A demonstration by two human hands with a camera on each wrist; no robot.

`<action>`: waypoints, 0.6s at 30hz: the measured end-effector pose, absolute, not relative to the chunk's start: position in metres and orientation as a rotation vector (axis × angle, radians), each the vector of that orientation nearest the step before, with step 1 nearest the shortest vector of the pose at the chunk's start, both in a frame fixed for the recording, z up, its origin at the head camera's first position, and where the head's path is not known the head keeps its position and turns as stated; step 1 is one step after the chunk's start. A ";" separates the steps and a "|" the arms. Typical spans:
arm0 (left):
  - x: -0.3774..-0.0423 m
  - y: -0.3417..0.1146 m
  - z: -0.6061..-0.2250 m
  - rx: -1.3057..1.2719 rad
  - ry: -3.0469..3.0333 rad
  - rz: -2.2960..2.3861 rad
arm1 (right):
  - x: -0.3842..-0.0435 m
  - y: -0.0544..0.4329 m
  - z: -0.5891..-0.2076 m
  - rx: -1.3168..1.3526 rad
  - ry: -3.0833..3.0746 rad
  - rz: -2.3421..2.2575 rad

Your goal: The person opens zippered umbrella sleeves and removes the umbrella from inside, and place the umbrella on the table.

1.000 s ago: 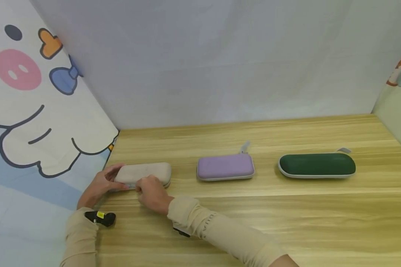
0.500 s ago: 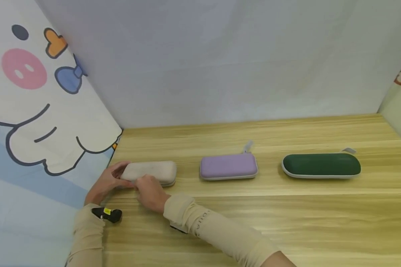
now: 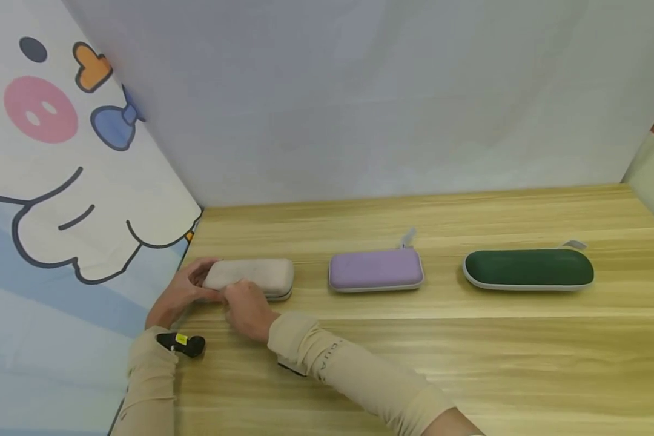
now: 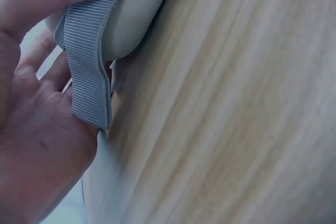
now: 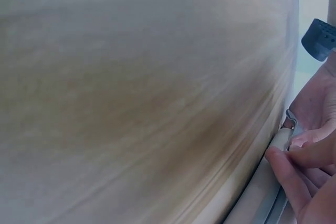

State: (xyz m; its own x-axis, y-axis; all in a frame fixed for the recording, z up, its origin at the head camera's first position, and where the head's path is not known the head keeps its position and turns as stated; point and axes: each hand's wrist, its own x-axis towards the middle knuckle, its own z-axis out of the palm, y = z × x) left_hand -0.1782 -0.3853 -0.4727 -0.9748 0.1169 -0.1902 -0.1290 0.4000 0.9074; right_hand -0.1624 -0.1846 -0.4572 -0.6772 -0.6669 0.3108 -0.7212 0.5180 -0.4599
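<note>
A beige zip case lies at the left of the table. My left hand grips its left end, thumb along the front side and fingers behind. A grey ribbed strap hangs from that end over the palm in the left wrist view. My right hand is at the front side of the case, close to the left thumb. In the right wrist view its thumb and forefinger pinch at the zip seam; the zip pull is mostly hidden by the fingers.
A purple zip case lies in the middle of the wooden table, and a green one with white trim to its right. A grey cloth stands behind, a cartoon-printed cloth at the left.
My right hand has moved left along the front of the beige case, toward the left hand. The case has slid slightly right with my left hand. The head view has shifted a little.
</note>
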 end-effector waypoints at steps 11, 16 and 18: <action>-0.180 -0.380 -0.472 -0.001 2.447 1.592 | -0.169 -0.169 -0.454 1.268 -2.651 1.018; -0.177 -0.377 -0.465 0.011 2.520 1.520 | -0.171 -0.154 -0.442 1.369 -2.628 1.059; -0.176 -0.376 -0.462 0.031 2.551 1.498 | -0.173 -0.146 -0.434 1.401 -2.622 1.075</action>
State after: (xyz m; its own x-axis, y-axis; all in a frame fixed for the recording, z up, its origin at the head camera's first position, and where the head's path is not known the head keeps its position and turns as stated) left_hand -0.1756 -0.3760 -0.4623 -0.9830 0.1104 -0.1466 -0.0742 0.4914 0.8677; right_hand -0.1728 -0.1455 -0.4345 -0.6072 -0.7418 0.2848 -0.7283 0.3762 -0.5728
